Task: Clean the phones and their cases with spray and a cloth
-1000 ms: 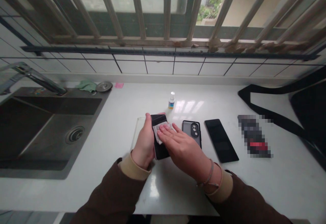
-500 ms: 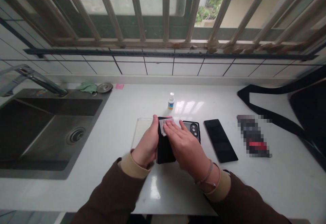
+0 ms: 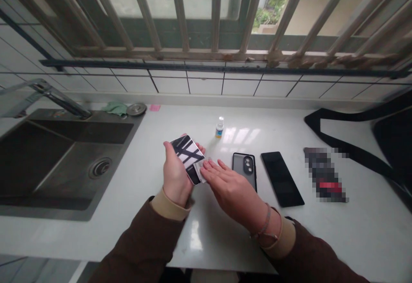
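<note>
My left hand is wrapped round a smartphone, its glossy dark screen tilted up and reflecting the window bars. The thumb lies along the phone's left side, and fingertips show past its right edge. With its fingers pressed together, my right hand holds a pale folded wipe against the lower right edge of the phone. Part of the wipe is hidden under those fingers. A black-rimmed phone case lies just beyond my right hand, partly covered by it. Right of the case rests a second black smartphone.
A small white bottle stands behind my hands on the white countertop. At the left are a sink, a faucet, a green cloth and a metal drain lid. A black strap and a blurred item lie right.
The phone has turned anticlockwise and tilted, lifting to the left in my left hand; its screen now reflects the window. The wipe has gone from its upper part to its lower right edge.
</note>
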Available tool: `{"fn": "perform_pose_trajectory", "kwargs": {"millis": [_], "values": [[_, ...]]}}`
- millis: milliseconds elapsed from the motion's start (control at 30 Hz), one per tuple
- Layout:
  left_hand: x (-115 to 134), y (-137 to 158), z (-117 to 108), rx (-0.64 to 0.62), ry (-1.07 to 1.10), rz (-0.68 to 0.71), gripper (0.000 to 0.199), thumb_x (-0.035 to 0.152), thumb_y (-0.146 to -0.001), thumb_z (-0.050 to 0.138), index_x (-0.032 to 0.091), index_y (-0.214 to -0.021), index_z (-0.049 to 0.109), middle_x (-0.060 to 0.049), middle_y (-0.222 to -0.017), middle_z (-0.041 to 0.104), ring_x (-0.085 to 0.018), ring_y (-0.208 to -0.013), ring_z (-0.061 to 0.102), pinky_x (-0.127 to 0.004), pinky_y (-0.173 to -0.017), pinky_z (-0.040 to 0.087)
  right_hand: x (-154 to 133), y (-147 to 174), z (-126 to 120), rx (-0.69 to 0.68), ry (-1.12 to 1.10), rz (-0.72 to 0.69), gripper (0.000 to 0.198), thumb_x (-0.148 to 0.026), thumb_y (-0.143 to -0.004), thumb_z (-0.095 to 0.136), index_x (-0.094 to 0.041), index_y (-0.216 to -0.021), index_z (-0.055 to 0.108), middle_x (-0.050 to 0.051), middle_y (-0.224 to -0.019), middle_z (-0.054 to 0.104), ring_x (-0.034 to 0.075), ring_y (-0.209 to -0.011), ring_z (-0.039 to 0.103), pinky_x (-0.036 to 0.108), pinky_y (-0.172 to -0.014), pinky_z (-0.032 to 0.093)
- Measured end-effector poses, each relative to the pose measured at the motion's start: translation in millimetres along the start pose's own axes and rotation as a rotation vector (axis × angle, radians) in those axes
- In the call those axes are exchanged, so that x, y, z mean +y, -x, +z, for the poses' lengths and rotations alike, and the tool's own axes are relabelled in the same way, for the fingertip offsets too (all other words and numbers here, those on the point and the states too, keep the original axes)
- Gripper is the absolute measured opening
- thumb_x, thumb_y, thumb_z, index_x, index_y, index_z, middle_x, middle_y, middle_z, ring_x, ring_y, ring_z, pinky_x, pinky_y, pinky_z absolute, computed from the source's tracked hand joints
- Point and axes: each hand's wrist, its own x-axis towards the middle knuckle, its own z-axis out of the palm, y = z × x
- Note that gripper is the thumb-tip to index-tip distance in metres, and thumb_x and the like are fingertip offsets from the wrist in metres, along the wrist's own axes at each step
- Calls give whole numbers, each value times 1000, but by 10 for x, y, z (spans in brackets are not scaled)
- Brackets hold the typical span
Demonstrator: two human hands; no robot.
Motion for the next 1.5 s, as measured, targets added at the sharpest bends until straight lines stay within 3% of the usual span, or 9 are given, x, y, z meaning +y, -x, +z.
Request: {"fn": "perform_pose_trajectory", "kwargs": {"millis": [133, 300, 567, 700, 867, 1067, 1167, 1367, 1500], "values": [[43, -107, -45, 78, 77, 61, 66, 64, -114, 26, 19, -114, 74, -9, -79, 78, -23, -72, 79, -42, -84, 67, -27, 3, -33, 6, -29, -81, 43, -4, -106, 54, -12, -146, 68, 14, -152, 71, 25, -149, 62, 47, -133, 44], [-32, -89, -58, 53, 11, -168, 73, 72, -110, 29, 17, -95, 74, -10, -75, 76, -25, -65, 77, -37, -66, 65, -71, 1, -61, -36, -45, -201, 46, -7, -108, 55, -15, -152, 64, 8, -160, 64, 22, -155, 55, 44, -137, 37], [18, 137, 36, -140, -59, -270, 68, 70, -111, 30, 20, -123, 74, -9, -79, 77, -26, -64, 78, -40, -65, 66, -47, -2, -33, -20, -22, -132, 53, -4, -107, 55, -17, -158, 59, 9, -162, 62, 22, -157, 52, 48, -137, 35], [-56, 218, 44, -240, -126, -418, 78, 74, -110, 31, 11, -128, 74, -17, -87, 81, -26, -76, 82, -37, -76, 68, -16, -9, -54, 34, -14, -44, 52, -3, -107, 51, -16, -157, 60, 10, -161, 62, 22, -158, 52, 50, -137, 36], [-217, 231, -46, -340, -171, -470, 59, 61, -111, 49, 12, -134, 75, -17, -102, 85, -27, -99, 84, -35, -96, 65, 43, -34, -111, 117, 54, 78, 53, -3, -108, 48, -16, -159, 58, 13, -162, 60, 26, -157, 53, 56, -136, 37], [-79, 314, -131, -463, -533, -737, 72, 75, -104, 49, 14, -129, 79, -20, -79, 82, -31, -58, 78, -37, -52, 61, 96, -82, -232, 203, -136, 115, 41, -11, -109, 52, -18, -145, 71, 13, -146, 75, 23, -138, 72, 53, -128, 51], [37, 333, -87, -576, -592, -751, 81, 81, -104, 38, 13, -117, 82, -20, -68, 77, -28, -51, 74, -34, -50, 60, 98, -90, -303, 259, -276, 208, 37, -16, -108, 55, -20, -138, 76, 9, -138, 80, 23, -130, 77, 46, -120, 60], [151, 264, -28, -666, -369, -747, 84, 79, -106, 32, 11, -118, 80, -21, -83, 78, -28, -67, 77, -36, -60, 65, 103, -89, -367, 272, -627, 514, 34, -31, -112, 56, -20, -132, 81, 1, -73, 83, 19, -61, 81, 30, -67, 70], [147, 216, -19, -578, -238, -704, 84, 76, -107, 34, 5, -110, 80, -22, -84, 77, -26, -67, 76, -37, -64, 66, 151, -88, -317, 363, -610, 578, 33, -34, -112, 58, -21, -131, 82, 6, -102, 88, 24, -94, 86, 37, -86, 71]]}}
